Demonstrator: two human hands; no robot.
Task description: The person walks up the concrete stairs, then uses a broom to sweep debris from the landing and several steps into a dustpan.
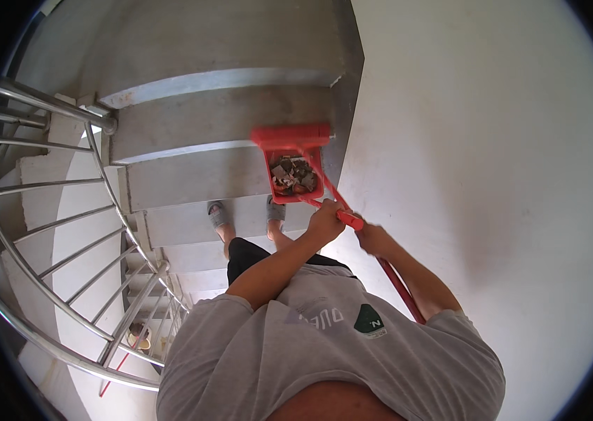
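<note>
My left hand (326, 222) grips the short handle end of a red dustpan (273, 184). Dry debris (293, 175), looking like leaves and scraps, lies in the pan, which is held over the step in front of my feet. Around the long red broom pole (400, 288) my right hand (375, 241) is closed; the pole slants up past my right forearm. The red broom head (292, 134) is at the pan's far edge, near a stair edge, and slightly blurred. Whether it touches the pan or the step I cannot tell.
Grey concrete stairs (186, 181) rise ahead. My feet wear grey slippers (217, 214) on one step. A metal railing (65, 210) runs along the left, a pale wall (459, 131) along the right. Through the railing, a red stick (115, 374) shows below.
</note>
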